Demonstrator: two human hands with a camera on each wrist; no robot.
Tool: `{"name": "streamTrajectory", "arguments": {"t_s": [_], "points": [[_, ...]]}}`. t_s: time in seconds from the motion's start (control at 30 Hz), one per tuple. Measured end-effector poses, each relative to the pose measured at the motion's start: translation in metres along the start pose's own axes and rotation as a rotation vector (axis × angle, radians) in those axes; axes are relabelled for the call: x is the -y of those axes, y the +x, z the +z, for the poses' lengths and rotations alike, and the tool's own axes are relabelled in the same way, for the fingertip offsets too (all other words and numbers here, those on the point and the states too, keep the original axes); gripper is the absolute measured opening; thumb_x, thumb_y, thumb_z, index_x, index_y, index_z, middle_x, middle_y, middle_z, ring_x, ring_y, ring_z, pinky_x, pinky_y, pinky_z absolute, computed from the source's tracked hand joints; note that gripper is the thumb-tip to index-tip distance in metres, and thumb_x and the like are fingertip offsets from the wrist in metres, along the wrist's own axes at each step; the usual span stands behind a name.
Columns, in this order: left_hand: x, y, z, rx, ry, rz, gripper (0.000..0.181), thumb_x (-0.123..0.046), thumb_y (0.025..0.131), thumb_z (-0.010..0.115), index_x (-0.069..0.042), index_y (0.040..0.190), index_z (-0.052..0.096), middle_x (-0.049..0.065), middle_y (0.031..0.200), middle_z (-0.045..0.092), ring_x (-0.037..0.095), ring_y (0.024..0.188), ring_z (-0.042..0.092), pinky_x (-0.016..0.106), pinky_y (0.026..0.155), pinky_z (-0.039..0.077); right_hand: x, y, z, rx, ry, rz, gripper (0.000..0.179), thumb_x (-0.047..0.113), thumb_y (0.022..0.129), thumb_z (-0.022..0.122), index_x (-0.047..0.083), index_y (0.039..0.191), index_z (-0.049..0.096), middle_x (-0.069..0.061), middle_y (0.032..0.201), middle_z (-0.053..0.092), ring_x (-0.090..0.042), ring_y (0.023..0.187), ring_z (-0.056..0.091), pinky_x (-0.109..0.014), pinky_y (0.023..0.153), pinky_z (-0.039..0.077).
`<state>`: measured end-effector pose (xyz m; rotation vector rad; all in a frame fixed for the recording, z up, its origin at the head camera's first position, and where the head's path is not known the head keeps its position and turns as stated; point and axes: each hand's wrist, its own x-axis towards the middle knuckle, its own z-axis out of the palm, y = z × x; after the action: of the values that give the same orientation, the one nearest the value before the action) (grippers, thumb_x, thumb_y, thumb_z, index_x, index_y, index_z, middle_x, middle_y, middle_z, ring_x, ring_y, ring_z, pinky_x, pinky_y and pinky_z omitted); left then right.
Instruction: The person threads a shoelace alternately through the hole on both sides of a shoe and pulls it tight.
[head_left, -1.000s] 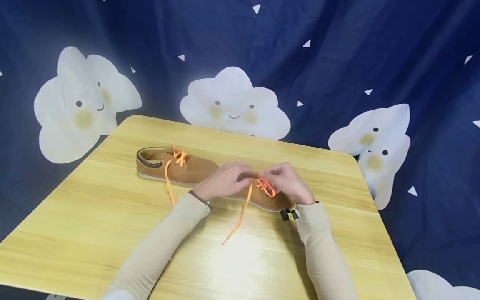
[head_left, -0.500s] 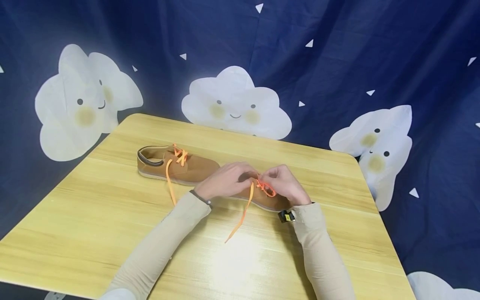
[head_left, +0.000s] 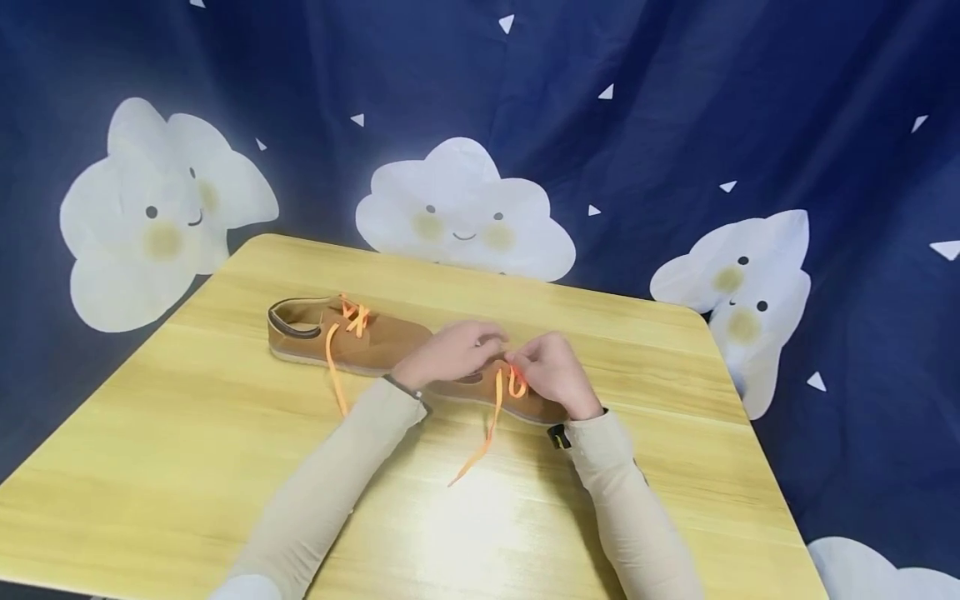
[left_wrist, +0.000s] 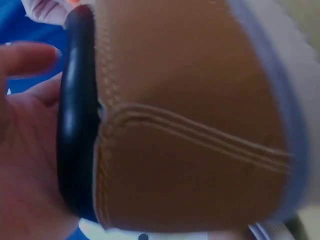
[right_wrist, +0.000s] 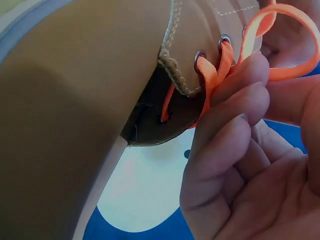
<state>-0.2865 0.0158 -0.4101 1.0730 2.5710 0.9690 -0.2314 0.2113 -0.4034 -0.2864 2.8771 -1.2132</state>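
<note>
A brown shoe [head_left: 542,408] with an orange shoelace [head_left: 492,417] lies under both hands on the table. My right hand [head_left: 555,371] pinches the lace between thumb and fingers above the eyelets. In the right wrist view a loop of the lace [right_wrist: 287,8] stands out from that pinch. My left hand [head_left: 453,357] is over the shoe's heel opening, its fingertips close to the right hand's. In the left wrist view its thumb and fingers are apart beside the black collar [left_wrist: 77,120], with nothing seen between them. One loose lace end trails toward the front.
A second brown shoe [head_left: 386,343] stands behind and to the left, its orange lace [head_left: 333,371] hanging onto the wooden table [head_left: 187,467]. A dark blue curtain [head_left: 315,50] with white clouds hangs behind the table.
My right hand has shifted slightly left, and the lace loop under it now hangs narrower. The left thumb and fingers have moved off the laces. The loose end has barely moved.
</note>
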Motion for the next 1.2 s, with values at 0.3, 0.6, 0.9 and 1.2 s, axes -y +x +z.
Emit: {"name": "streamTrajectory", "arguments": {"t_s": [0.3, 0.6, 0.9, 1.2], "points": [[-0.008, 0.040, -0.023, 0.264, -0.086, -0.007, 0.022, -0.016, 0.103, 0.058, -0.008, 0.101, 0.078, 0.007, 0.090, 0.074, 0.017, 0.076, 0.062, 0.025, 0.076, 0.051, -0.001, -0.003, -0.006, -0.045, -0.055, -0.020, 0.049, 0.017, 0.100, 0.067, 0.009, 0.052, 0.062, 0.008, 0.042, 0.040, -0.008, 0.038, 0.031, -0.022, 0.043, 0.022], [-0.001, 0.052, -0.026, 0.397, -0.080, -0.029, 0.022, -0.020, 0.102, 0.063, -0.005, 0.094, 0.078, -0.009, 0.068, 0.050, 0.008, 0.069, 0.046, 0.024, 0.075, 0.043, 0.001, -0.003, -0.007, 0.008, -0.075, -0.033, 0.047, 0.019, 0.101, 0.066, 0.007, 0.056, 0.065, 0.008, 0.046, 0.045, -0.008, 0.042, 0.035, -0.022, 0.046, 0.024], [-0.002, 0.054, -0.029, 0.408, -0.076, 0.008, 0.041, -0.013, 0.106, 0.051, -0.017, 0.065, 0.046, -0.009, 0.060, 0.042, 0.006, 0.056, 0.037, 0.021, 0.060, 0.037, -0.018, -0.010, -0.044, 0.230, -0.143, -0.039, 0.067, 0.032, 0.088, 0.082, -0.002, 0.140, 0.057, -0.022, 0.126, 0.069, -0.036, 0.116, 0.065, -0.051, 0.100, 0.053], [-0.003, 0.053, -0.041, 0.367, -0.010, -0.038, 0.029, -0.011, 0.105, 0.048, 0.002, 0.090, 0.070, 0.009, 0.088, 0.074, 0.017, 0.079, 0.068, 0.031, 0.088, 0.057, -0.023, -0.004, -0.020, 0.429, -0.286, 0.016, 0.058, 0.019, 0.071, 0.096, 0.007, 0.117, 0.063, -0.004, 0.108, 0.067, -0.021, 0.101, 0.061, -0.042, 0.097, 0.051]]}}
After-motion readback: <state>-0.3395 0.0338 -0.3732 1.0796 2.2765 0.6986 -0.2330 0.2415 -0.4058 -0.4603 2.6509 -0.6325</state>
